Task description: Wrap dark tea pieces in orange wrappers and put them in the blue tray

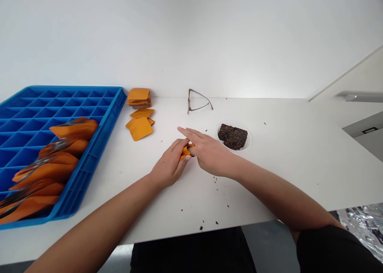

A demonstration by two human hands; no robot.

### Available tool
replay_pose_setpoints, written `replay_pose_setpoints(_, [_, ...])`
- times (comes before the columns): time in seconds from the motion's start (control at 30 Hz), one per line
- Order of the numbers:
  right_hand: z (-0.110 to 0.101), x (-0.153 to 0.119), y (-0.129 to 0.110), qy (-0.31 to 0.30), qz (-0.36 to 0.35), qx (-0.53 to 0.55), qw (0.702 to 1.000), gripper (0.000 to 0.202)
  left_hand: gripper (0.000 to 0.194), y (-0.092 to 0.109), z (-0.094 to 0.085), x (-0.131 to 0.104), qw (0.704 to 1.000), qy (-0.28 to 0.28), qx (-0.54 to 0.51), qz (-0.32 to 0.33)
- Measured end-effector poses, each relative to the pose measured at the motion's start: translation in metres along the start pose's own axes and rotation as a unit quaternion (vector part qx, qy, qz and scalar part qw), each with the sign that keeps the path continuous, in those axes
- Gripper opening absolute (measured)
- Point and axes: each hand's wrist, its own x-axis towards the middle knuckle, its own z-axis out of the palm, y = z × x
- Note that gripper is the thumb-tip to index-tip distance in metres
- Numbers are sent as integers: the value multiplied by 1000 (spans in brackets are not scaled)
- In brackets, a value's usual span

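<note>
My left hand (170, 165) is closed on a small orange pouch (186, 150) above the middle of the white table. At the same pouch, my right hand (209, 149) stretches some fingers across to the left, while its lower fingers curl against the pouch's mouth. A bit of something dark shows there, mostly hidden by the fingers. Beyond my right wrist, dark brown layered pieces (233, 136), resembling compressed tea, lie on a clear round dish (250, 137). Loose flat orange pouches (140, 128) lie to the left, near a stack of more orange pouches (139, 97).
A blue divided tray (92, 161) stands at the left, with several filled orange pouches (48, 167) along its right side. Eyeglasses (199, 101) rest near the wall. Dark crumbs (217, 222) are scattered over the white table (299, 157). Crinkled silver foil (363, 225) shows at lower right.
</note>
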Motion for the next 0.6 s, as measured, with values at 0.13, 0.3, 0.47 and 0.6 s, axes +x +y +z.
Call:
replay_pose_setpoints(0.13, [2,0,3,-19,-4,22,1000,49,52,0,2,-2,1000,-5,-15,-16])
replay_pose_setpoints(0.3, [6,1,3,-16,0,34,999,52,51,-1,4,-3,998,8,-48,-32])
replay_pose_setpoints(0.47, [2,3,4,20,-25,29,999,54,50,-2,4,-1,997,40,-62,-16])
replay_pose_setpoints(0.6, [-13,-2,5,66,-40,38,996,62,50,-4,4,-3,994,76,-76,-19])
